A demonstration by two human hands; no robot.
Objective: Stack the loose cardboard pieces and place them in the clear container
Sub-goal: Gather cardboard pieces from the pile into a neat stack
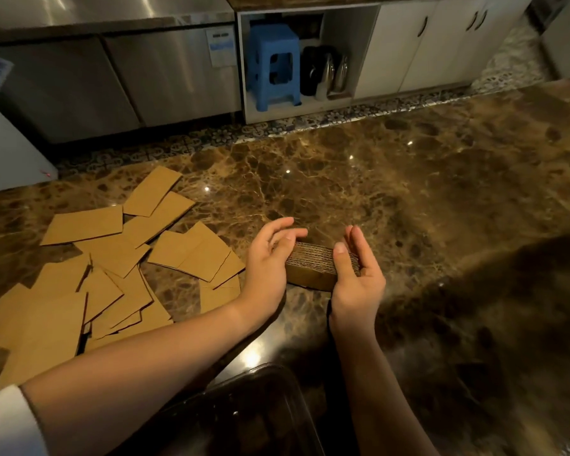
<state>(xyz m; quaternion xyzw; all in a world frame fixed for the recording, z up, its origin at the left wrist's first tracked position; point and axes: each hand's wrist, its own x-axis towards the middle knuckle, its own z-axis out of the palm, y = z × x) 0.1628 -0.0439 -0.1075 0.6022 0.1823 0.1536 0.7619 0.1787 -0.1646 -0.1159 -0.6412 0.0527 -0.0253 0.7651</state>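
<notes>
A thick stack of brown cardboard pieces stands on edge on the marble counter, squeezed between both hands. My left hand presses its left end with fingers spread above it. My right hand cups its right end, thumb on the top edge. Several loose cardboard pieces lie scattered and overlapping on the counter to the left. The clear container sits at the near edge, between my forearms, partly cut off by the frame.
The brown marble counter stretches right and back from the hands. Beyond its far edge are a patterned floor, steel cabinets, a blue stool in an open cabinet and white cabinet doors.
</notes>
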